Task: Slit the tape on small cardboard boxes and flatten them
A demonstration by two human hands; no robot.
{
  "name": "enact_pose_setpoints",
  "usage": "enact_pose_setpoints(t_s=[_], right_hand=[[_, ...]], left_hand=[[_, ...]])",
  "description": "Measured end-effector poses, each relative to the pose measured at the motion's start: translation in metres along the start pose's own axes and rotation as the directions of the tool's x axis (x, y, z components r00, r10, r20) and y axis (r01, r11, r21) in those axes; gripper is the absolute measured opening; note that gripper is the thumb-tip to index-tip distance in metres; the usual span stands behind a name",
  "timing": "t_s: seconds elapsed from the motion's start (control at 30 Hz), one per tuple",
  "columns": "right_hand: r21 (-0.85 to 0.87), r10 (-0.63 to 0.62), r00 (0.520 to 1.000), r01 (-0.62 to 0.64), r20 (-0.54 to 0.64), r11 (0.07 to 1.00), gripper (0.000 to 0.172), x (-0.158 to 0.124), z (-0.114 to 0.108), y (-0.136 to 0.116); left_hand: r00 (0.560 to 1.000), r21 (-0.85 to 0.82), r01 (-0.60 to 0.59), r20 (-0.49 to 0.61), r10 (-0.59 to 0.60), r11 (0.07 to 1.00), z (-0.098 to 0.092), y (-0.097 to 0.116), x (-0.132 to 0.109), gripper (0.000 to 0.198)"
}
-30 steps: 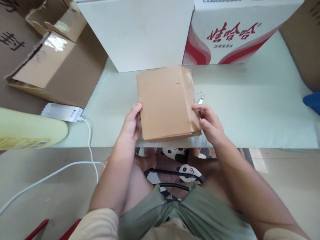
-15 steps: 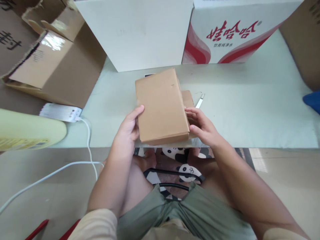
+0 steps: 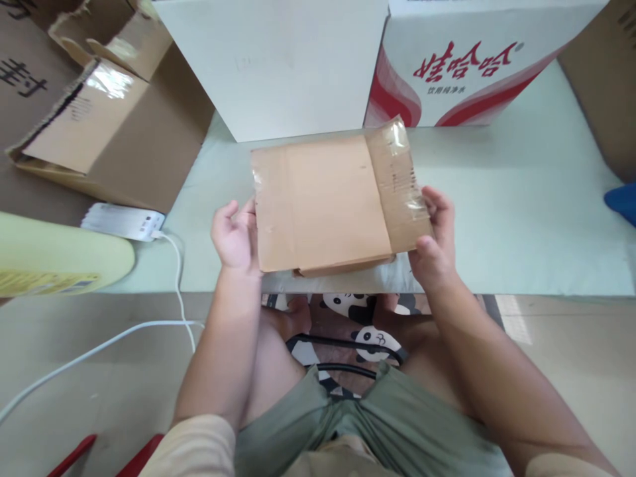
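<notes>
A small brown cardboard box (image 3: 332, 205) is tilted above the near part of the table, its two side flaps spread outward. Clear tape and torn marks show on the right flap (image 3: 397, 172); the left flap (image 3: 272, 212) has shiny tape along its edge. My left hand (image 3: 236, 238) supports the box at the left flap, thumb apart and the other fingers partly hidden behind the cardboard. At the lower right corner, my right hand (image 3: 433, 238) holds the right flap's edge, thumb in front and fingers curled around it.
A plain white carton (image 3: 293, 66) and a white-and-red printed carton (image 3: 462, 73) stand at the back of the pale green table (image 3: 521, 218). To the left are an open brown carton (image 3: 149, 126), a white power strip (image 3: 124, 222) with a cable, and a yellow-green container (image 3: 64, 255).
The box's side flaps have swung outward to both sides. My hands have moved farther apart with them. The slim white tool at the right is now hidden from view.
</notes>
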State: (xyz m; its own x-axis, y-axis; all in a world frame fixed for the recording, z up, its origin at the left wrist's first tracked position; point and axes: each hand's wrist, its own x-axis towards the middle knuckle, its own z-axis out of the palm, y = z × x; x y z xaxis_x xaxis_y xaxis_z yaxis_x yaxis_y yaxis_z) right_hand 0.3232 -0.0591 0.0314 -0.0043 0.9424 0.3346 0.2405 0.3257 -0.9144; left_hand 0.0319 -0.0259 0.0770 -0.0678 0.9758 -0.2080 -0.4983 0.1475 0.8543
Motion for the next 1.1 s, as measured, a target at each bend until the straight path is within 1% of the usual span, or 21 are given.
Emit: enact_pose_setpoints(t_s=[0.1,0.17,0.2,0.23,0.3,0.37,0.4,0.43,0.47,0.5,0.57,0.63,0.67,0.73,0.8,0.87,0.93,1.0,1.1], right_hand=[[0.037,0.077,0.993,-0.074,-0.089,0.997,0.110,0.003,0.001,-0.005],[0.113,0.159,0.985,-0.152,-0.059,0.982,0.115,0.003,0.001,-0.006],[0.150,0.199,0.979,-0.192,-0.033,0.970,0.114,0.003,0.001,-0.005],[0.159,0.239,0.971,-0.238,0.013,0.958,0.109,0.001,0.000,-0.004],[0.065,0.304,0.943,-0.315,0.139,0.947,0.093,-0.001,-0.001,-0.003],[-0.078,0.327,0.913,-0.318,0.243,0.945,0.079,-0.003,-0.001,-0.005],[-0.117,0.321,0.907,-0.300,0.272,0.947,0.075,-0.004,0.000,-0.006],[-0.129,0.307,0.910,-0.282,0.277,0.951,0.074,-0.004,0.001,-0.008],[-0.125,0.297,0.919,-0.273,0.260,0.954,0.074,-0.003,0.002,-0.010],[-0.122,0.294,0.927,-0.273,0.233,0.954,0.074,-0.002,0.003,-0.011],[-0.122,0.300,0.941,-0.283,0.159,0.951,0.077,-0.001,0.005,-0.012],[-0.118,0.294,0.953,-0.284,0.077,0.952,0.078,0.001,0.006,-0.012],[-0.116,0.283,0.958,-0.276,0.047,0.954,0.079,0.002,0.006,-0.012],[-0.114,0.263,0.965,-0.258,0.025,0.959,0.077,0.002,0.005,-0.011],[-0.121,0.258,0.966,-0.252,0.037,0.960,0.075,0.002,0.005,-0.010],[-0.119,0.263,0.964,-0.256,0.044,0.959,0.078,0.001,0.005,-0.010],[-0.110,0.264,0.964,-0.259,0.031,0.960,0.082,0.001,0.006,-0.010],[-0.104,0.250,0.968,-0.247,0.015,0.963,0.082,0.001,0.006,-0.010],[-0.157,0.190,0.981,-0.192,-0.027,0.969,0.073,0.002,0.006,-0.012]], left_hand=[[0.996,0.094,-0.083,0.043,0.079,0.992,-0.003,-0.002,-0.004,0.033],[0.994,0.205,-0.105,0.022,0.103,0.973,-0.004,-0.008,-0.005,0.033],[0.995,0.258,-0.102,0.012,0.102,0.961,-0.005,-0.011,-0.005,0.034],[0.995,0.300,-0.097,0.007,0.099,0.949,-0.006,-0.015,-0.005,0.036],[0.995,0.349,-0.099,0.009,0.102,0.932,-0.009,-0.022,-0.001,0.041],[0.992,0.369,-0.117,-0.007,0.128,0.922,-0.011,-0.027,0.002,0.046],[0.989,0.367,-0.129,-0.025,0.148,0.921,-0.013,-0.030,0.004,0.048],[0.986,0.357,-0.141,-0.034,0.164,0.924,-0.015,-0.031,0.005,0.050],[0.984,0.339,-0.156,-0.025,0.174,0.928,-0.017,-0.033,0.006,0.052],[0.983,0.319,-0.177,0.008,0.184,0.931,-0.019,-0.034,0.006,0.055],[0.970,0.308,-0.230,0.149,0.192,0.923,-0.024,-0.035,0.004,0.062],[0.932,0.358,-0.289,0.317,0.176,0.888,-0.027,-0.035,0.002,0.068],[0.911,0.397,-0.312,0.382,0.154,0.863,-0.028,-0.034,0.001,0.069],[0.884,0.477,-0.333,0.457,0.094,0.813,-0.028,-0.033,0.000,0.067],[0.882,0.535,-0.348,0.465,0.075,0.769,-0.025,-0.033,0.000,0.069],[0.889,0.578,-0.364,0.449,0.087,0.731,-0.023,-0.033,-0.001,0.071],[0.894,0.601,-0.382,0.433,0.115,0.702,-0.021,-0.035,-0.001,0.069],[0.903,0.604,-0.371,0.413,0.120,0.705,-0.019,-0.036,-0.002,0.059],[0.937,0.590,-0.280,0.341,0.081,0.757,-0.015,-0.037,-0.004,0.050]])
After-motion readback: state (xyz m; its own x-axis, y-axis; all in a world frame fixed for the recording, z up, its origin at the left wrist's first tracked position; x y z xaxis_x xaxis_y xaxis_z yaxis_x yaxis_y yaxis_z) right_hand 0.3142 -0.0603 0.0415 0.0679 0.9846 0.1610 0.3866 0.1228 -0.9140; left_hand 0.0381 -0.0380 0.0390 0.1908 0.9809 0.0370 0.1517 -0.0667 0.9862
